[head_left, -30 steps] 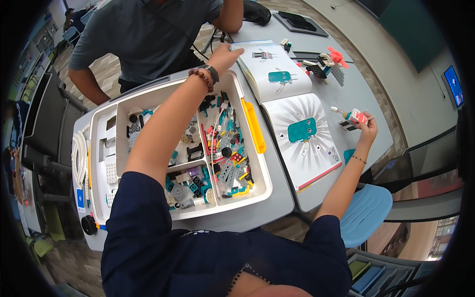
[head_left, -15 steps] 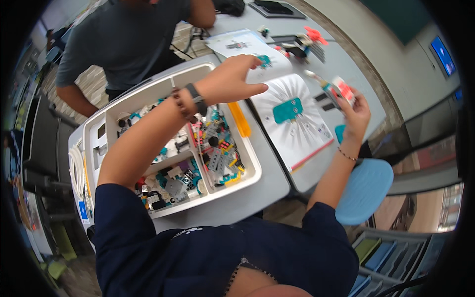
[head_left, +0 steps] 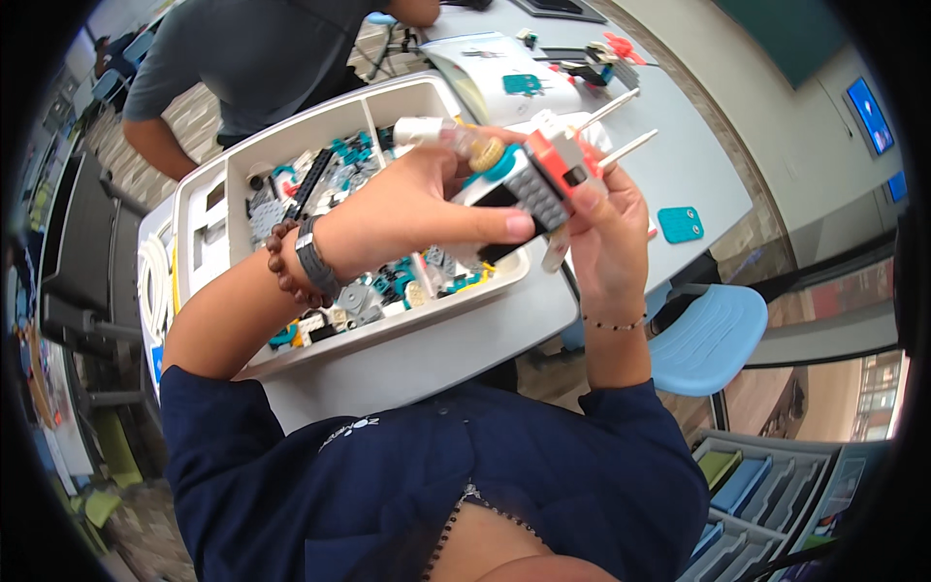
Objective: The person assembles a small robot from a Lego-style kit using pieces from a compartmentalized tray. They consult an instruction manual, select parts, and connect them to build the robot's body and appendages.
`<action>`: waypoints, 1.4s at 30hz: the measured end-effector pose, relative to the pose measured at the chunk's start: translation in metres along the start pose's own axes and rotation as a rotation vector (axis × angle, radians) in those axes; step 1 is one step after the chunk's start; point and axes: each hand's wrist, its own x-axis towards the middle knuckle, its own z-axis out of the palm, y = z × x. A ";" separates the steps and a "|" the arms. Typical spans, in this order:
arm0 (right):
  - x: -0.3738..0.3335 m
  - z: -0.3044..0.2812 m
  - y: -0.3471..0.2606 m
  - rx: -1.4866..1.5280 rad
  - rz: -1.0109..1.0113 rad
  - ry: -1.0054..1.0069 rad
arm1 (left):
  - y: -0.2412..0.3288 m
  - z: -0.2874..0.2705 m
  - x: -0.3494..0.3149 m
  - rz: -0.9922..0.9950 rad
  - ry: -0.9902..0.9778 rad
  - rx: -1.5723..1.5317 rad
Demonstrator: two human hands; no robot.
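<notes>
A building-brick model with coral, grey, teal and black parts is held between both hands, just above the right side of the brick tray. My left hand grips its left side, thumb along the black and grey bricks. On the other side, my right hand closes around the coral and white part. Two thin white rods stick out of the model toward the upper right. A white and translucent cylinder juts out at its left end; some of the fingers are hidden behind the model.
The white sorting tray with loose bricks covers much of the table. An open instruction booklet lies beyond the hands, a teal plate piece to the right. Another brick build stands farther back. Across the table is a person in grey.
My left hand, empty over the booklet before, has come back and taken hold of the model. My right hand has brought the model leftward and nearer to me.
</notes>
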 end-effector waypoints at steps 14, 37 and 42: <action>-0.039 0.089 0.047 -0.172 0.347 -0.435 | 0.017 0.003 -0.145 -0.262 0.410 0.167; -0.031 0.092 0.095 0.313 0.353 -0.893 | -0.041 0.021 -0.213 -0.071 0.413 -0.429; -0.021 0.093 0.104 0.468 0.188 -1.275 | -0.050 0.049 -0.191 -0.015 0.171 -0.644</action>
